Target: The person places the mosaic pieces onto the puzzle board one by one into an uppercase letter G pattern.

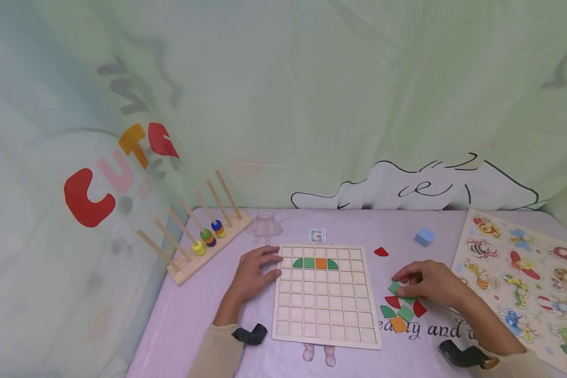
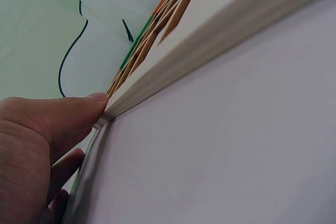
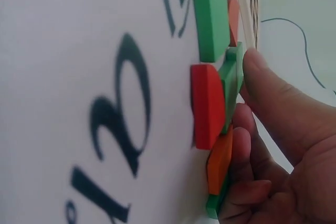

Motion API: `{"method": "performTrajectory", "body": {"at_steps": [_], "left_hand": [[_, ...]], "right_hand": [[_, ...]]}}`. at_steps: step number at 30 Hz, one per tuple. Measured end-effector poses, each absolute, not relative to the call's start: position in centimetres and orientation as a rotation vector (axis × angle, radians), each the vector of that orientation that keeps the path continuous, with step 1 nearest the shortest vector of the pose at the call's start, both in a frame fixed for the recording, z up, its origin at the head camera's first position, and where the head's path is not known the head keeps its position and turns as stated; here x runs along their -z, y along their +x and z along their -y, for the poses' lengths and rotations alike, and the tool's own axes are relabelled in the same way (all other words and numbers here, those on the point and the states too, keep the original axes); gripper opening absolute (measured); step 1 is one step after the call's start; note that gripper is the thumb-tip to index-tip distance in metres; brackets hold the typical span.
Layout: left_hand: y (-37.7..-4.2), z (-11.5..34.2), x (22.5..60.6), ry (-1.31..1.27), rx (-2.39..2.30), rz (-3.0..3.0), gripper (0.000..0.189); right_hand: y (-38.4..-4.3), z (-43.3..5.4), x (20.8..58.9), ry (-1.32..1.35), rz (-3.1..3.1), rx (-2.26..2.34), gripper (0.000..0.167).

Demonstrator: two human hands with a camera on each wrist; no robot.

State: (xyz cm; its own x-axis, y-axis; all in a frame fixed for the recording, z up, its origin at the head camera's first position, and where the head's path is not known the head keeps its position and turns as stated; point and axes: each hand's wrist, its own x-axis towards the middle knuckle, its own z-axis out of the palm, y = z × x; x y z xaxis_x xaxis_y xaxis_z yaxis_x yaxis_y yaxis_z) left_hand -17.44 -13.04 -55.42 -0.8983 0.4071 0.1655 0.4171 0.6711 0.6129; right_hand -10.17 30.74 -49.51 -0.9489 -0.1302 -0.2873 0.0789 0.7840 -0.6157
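Note:
A pale wooden grid board (image 1: 328, 317) lies flat, with two green quarter-rounds, a green square (image 1: 309, 263) and an orange square (image 1: 321, 263) in one row near its top. My left hand (image 1: 255, 270) rests against the board's left edge, thumb (image 2: 97, 103) touching the rim and fingers loosely extended. To the right of the board, my right hand (image 1: 430, 283) pinches a green square piece (image 1: 394, 287) between thumb and fingers, over a loose pile. That pile holds red quarter-rounds (image 1: 419, 308), green pieces (image 1: 406, 314) and an orange square (image 1: 398, 324).
A small pattern card (image 1: 317, 235) lies behind the board. One red piece (image 1: 381, 252) and a blue block (image 1: 424, 237) lie apart at the back right. A peg rack (image 1: 212, 247) with colored rings stands left; an insect puzzle board (image 1: 520, 283) lies right.

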Motion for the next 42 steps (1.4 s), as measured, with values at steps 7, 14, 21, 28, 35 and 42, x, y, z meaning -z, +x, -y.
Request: {"method": "performTrajectory", "body": {"at_steps": [7, 14, 21, 28, 35, 42], "left_hand": [[-17.4, 12.9, 55.4, -0.695, 1.058, 2.855, 0.032], [-17.4, 13.1, 55.4, -0.723, 1.095, 2.828, 0.032], [-17.4, 13.0, 55.3, -0.715, 1.096, 2.839, 0.032], [-17.4, 13.0, 55.2, -0.709, 1.098, 2.839, 0.032], [-17.4, 13.1, 55.2, -0.71, 1.092, 2.847, 0.032], [-17.5, 13.0, 55.2, -0.714, 1.103, 2.837, 0.032]], "right_hand": [[-10.1, -30.6, 49.7, -0.048, -2.671, 0.939, 0.036], [-10.1, -30.4, 49.6, -0.035, -2.661, 0.957, 0.034], [-10.3, -30.4, 49.4, -0.04, -2.627, 0.995, 0.026], [-10.8, -30.2, 49.2, -0.072, -2.581, 1.037, 0.022], [-11.8, -28.7, 48.8, -0.068, -2.575, 1.094, 0.026], [-13.2, -25.5, 48.8, -0.137, -2.496, 1.253, 0.02]]}}
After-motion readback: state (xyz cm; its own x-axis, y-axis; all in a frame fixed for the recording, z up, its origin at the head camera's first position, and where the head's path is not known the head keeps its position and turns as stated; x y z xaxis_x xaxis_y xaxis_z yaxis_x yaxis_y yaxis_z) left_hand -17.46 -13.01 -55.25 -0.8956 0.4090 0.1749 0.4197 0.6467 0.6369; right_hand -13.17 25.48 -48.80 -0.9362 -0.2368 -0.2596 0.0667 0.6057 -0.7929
